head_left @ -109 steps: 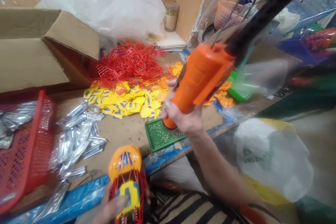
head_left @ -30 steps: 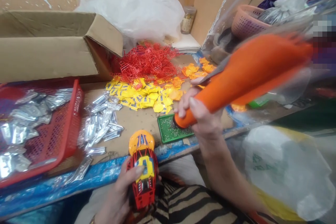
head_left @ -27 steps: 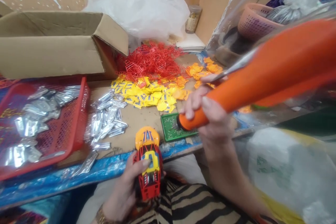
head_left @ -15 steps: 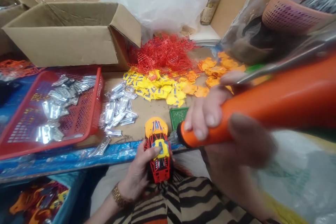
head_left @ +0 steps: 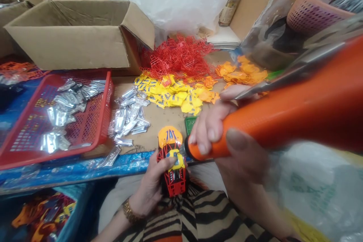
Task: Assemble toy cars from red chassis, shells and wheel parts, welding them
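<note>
My left hand (head_left: 154,176) grips a toy car (head_left: 178,187) with an orange hood, a yellow cab piece and a red cage frame, held above my lap. Its thumb presses on the yellow piece. My right hand (head_left: 221,128) is wrapped round an orange power screwdriver (head_left: 283,109), which reaches in from the right edge. The tool's dark tip is against or very close to the right side of the car; I cannot tell whether they touch. Just beyond the tip lies a small green basket (head_left: 190,124), partly hidden by my right hand.
Yellow parts (head_left: 172,92), red frames (head_left: 180,58) and orange parts (head_left: 244,71) lie piled on the table. Silver packets (head_left: 130,115) lie beside a red basket (head_left: 109,98) holding more. A cardboard box (head_left: 70,47) stands behind. A blue bin (head_left: 76,215) with toy parts sits lower left.
The orange screwdriver and my right hand have shifted slightly left, and the tip sits closer to the car. The whole view has drifted a little. My left hand keeps its hold.
</note>
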### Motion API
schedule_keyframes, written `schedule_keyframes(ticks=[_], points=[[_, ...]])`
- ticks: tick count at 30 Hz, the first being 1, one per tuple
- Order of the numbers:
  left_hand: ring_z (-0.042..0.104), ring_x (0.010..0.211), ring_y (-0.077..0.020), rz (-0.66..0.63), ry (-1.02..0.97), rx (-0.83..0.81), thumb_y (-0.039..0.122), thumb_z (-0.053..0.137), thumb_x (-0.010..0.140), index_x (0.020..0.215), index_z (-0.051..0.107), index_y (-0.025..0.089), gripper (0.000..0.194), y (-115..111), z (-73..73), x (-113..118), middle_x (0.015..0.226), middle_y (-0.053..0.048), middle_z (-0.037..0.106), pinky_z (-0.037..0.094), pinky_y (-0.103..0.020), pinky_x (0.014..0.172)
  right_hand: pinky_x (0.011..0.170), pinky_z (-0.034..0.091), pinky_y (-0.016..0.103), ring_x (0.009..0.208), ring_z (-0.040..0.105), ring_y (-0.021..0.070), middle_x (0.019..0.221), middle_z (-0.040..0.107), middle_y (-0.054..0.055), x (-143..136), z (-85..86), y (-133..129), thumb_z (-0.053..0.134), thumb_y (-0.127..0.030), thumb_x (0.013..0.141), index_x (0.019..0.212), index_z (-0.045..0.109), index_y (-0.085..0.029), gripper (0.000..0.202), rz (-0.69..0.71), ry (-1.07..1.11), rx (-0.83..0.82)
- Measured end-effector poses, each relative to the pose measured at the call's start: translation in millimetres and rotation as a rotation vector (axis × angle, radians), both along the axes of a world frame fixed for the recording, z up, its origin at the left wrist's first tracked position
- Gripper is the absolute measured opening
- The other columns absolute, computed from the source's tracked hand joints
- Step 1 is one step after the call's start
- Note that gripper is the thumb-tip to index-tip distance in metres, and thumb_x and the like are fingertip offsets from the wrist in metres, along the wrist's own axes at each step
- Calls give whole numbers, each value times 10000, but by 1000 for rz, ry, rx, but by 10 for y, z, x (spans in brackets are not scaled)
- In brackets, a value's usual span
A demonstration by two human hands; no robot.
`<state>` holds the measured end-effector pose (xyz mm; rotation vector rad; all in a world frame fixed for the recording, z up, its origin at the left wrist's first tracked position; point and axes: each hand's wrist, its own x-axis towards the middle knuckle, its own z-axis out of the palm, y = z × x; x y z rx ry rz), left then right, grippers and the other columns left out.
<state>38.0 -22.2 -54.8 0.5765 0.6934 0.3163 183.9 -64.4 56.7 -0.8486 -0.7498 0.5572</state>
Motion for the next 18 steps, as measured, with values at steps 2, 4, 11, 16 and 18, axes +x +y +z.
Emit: schedule_keyframes(ticks=[2, 4, 11, 16, 18], points=[[704, 660, -229, 0, -3, -5, 190, 683, 822, 1060, 558, 115, 280, -3, -7, 3, 786, -74, 725, 587, -322, 611, 400, 456, 290, 357, 432, 112, 555, 466, -89, -5, -5, 11, 769, -433, 743, 940, 447, -287, 405, 4, -6, -4], [703, 672, -225, 3, -5, -10, 190, 684, 823, 1072, 559, 114, 289, -9, -11, 3, 799, -74, 724, 591, -325, 631, 412, 469, 288, 366, 445, 112, 555, 462, -86, -5, -23, 8, 756, -431, 764, 971, 472, -286, 380, 14, -26, 0], [698, 663, -212, -9, -5, 4, 200, 687, 832, 1093, 555, 115, 305, -25, -8, 1, 801, -72, 718, 589, -313, 631, 509, 529, 307, 448, 520, 125, 608, 505, -53, 18, -144, -56, 622, -366, 895, 1148, 528, -303, 277, 54, -147, 40], [702, 690, -213, 20, 17, -9, 199, 709, 811, 1041, 568, 138, 276, -28, 2, 13, 812, -54, 714, 592, -314, 654, 529, 539, 334, 492, 569, 156, 617, 542, -43, 41, -173, -89, 621, -379, 893, 1059, 538, -323, 194, 53, -165, 2], [697, 664, -206, 23, 15, -15, 200, 712, 803, 1002, 570, 151, 250, -25, 7, 22, 799, -42, 709, 589, -311, 636, 526, 538, 337, 500, 569, 157, 625, 542, -42, 44, -177, -96, 614, -360, 898, 1126, 530, -321, 246, 67, -165, 23]])
